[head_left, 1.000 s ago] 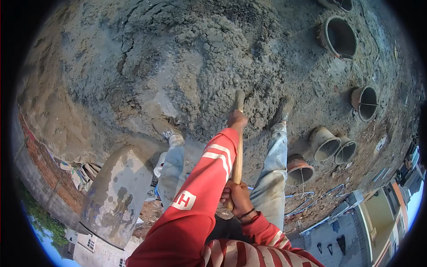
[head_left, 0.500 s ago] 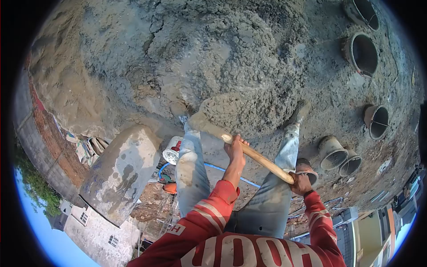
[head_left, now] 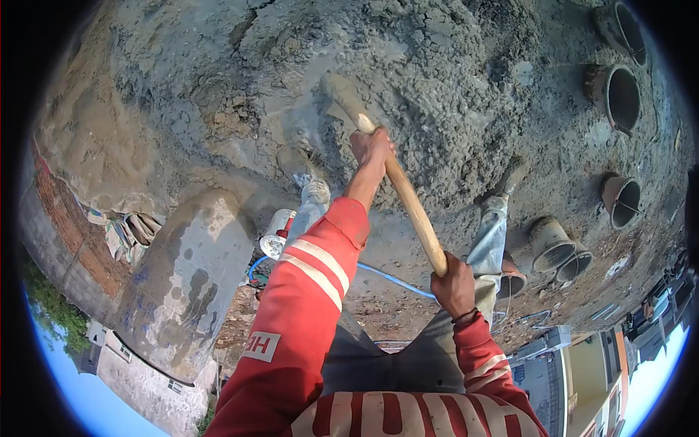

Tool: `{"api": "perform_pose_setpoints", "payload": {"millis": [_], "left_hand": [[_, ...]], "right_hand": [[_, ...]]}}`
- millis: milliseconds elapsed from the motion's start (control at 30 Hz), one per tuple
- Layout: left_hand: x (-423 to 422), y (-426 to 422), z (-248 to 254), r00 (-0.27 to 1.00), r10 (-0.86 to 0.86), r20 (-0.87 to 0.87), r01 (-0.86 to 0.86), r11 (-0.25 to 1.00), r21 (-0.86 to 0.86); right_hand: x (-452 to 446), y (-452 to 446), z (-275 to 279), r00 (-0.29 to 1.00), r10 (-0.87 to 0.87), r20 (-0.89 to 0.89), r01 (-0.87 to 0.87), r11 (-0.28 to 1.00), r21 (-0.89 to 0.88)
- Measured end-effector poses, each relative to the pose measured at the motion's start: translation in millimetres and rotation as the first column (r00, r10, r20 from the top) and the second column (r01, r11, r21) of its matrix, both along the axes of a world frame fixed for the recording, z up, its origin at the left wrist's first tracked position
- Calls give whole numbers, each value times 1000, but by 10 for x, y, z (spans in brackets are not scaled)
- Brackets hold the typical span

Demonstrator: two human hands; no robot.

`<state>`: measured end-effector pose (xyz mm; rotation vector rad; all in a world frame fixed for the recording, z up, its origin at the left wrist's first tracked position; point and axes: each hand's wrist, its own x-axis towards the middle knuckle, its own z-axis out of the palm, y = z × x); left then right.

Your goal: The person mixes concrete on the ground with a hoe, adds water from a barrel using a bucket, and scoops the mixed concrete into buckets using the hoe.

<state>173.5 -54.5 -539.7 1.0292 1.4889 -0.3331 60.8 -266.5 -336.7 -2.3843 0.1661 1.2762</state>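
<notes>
A hoe [head_left: 411,200] with a pale wooden handle slants across the middle of the view. Its far end is coated in grey mud, and the blade is mostly hidden in the wet cement mix [head_left: 437,95]. My left hand [head_left: 371,149] is closed round the handle partway down, reaching forward over the mix. Closer to my body, my right hand [head_left: 453,285] grips the handle's near end beside my right leg. My feet stand apart at the near edge of the mix.
Several mud-crusted buckets [head_left: 551,244] lie or stand to the right. At left are a grey curved slab [head_left: 182,269] and some sacks [head_left: 131,237]. A white bucket [head_left: 275,233] stands by my left leg. A blue hose [head_left: 393,279] runs behind my legs.
Both hands have shifted with the hoe: its far end moved forward, away from my feet into the mix. My left arm is stretched further out, and the handle now lies steeper.
</notes>
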Motion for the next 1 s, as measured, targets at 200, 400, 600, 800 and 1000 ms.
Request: {"api": "perform_pose_setpoints", "payload": {"millis": [200, 400, 600, 800, 1000], "left_hand": [[478, 1335, 2, 987, 35, 157, -69, 973, 222], [-378, 436, -518, 992, 92, -88, -90, 996, 25], [-527, -1389, -116, 973, -15, -230, -6, 996, -88], [986, -1704, 644, 942, -314, 115, 298, 945, 134], [2660, -1575, 122, 615, -768, 180, 591, 600, 540]], "right_hand": [[342, 752, -737, 987, 99, 127, -120, 978, 172], [286, -82, -341, 954, 299, -10, -298, 952, 77], [-121, -1304, 474, 993, 72, -91, -73, 997, -7], [159, -1290, 293, 915, -399, -58, 402, 898, 180], [1163, -588, -704, 822, -548, 158, 460, 801, 382]]}}
